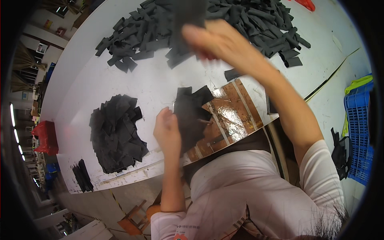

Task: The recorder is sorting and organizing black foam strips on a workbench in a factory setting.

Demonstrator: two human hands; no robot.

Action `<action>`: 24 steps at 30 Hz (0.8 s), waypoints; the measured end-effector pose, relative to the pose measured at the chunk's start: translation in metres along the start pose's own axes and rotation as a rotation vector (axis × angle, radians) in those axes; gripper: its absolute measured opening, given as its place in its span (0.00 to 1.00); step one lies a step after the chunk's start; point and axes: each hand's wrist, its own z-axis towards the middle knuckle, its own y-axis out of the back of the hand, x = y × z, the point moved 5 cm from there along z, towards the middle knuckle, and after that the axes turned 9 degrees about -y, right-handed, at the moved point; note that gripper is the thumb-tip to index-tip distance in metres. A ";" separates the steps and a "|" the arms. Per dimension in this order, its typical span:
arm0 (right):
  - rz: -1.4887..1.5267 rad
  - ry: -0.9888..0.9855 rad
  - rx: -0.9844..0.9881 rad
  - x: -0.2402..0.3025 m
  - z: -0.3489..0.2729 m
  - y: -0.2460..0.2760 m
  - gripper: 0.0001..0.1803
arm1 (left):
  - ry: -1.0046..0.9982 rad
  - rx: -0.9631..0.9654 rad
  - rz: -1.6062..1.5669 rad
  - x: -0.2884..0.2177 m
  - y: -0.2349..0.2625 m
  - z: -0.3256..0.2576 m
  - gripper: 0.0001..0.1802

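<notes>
My right hand (212, 42) is raised over the far part of the table, smeared by motion. Pinched in it is a dark grey fabric strip (189, 18), held up and blurred. Close to my body, my left hand (166, 126) is closed at the left edge of some black fabric pieces (190, 116); its fingertips are partly hidden. These pieces overlap a brown board (236, 114) with pale strips and shiny tape. Behind my right hand spreads a large heap of dark grey fabric strips (256, 20), many curled into tubes.
A pile of flat black fabric pieces (116, 136) lies left on the white table (80, 80), with a small black stack (83, 176) by the near edge. A blue plastic crate (360, 132) stands at right. A red bag (45, 137) and a wooden stool (134, 220) are beyond the table.
</notes>
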 end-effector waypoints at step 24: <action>1.512 -0.947 0.367 -0.062 -0.121 -0.168 0.12 | 0.465 -0.038 -1.066 -0.013 0.043 -0.061 0.14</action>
